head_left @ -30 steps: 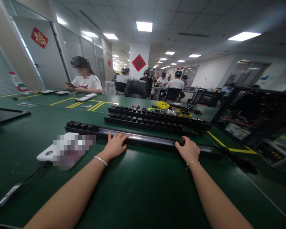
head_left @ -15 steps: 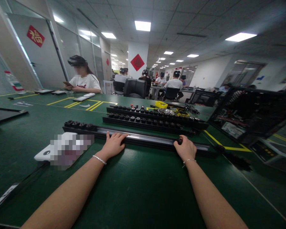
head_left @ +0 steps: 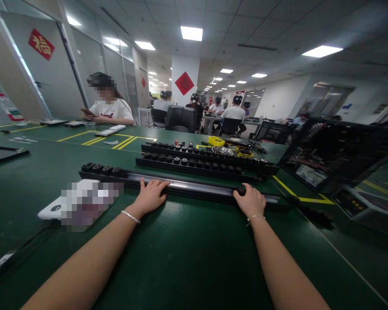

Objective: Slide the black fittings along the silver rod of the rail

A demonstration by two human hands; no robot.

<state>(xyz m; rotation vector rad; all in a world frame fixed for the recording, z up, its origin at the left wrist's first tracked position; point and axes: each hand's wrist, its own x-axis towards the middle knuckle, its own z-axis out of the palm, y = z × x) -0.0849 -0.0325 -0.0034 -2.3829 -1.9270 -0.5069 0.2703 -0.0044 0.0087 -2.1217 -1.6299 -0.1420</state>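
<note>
A long black rail (head_left: 197, 188) lies across the green table, with several black round parts (head_left: 101, 168) in its left end. My left hand (head_left: 151, 196) rests on the near edge of the rail left of its middle, fingers spread. Toward the rail's right end, my right hand (head_left: 250, 200) has thumb and fingers around a small black round part (head_left: 242, 190) at the rail. Behind lie two more black rails (head_left: 194, 167), set with rows of similar round parts.
A white device (head_left: 67, 202) with a cable lies left of my left hand. Farther back are a yellow tray (head_left: 216, 141) and a white box (head_left: 110, 130). At right stands an open black case (head_left: 317, 155). A person (head_left: 110, 107) sits across the table, holding a phone.
The whole view has shifted slightly, so the table's objects appear a little farther left. Both hands keep nearly the same places on the rail.
</note>
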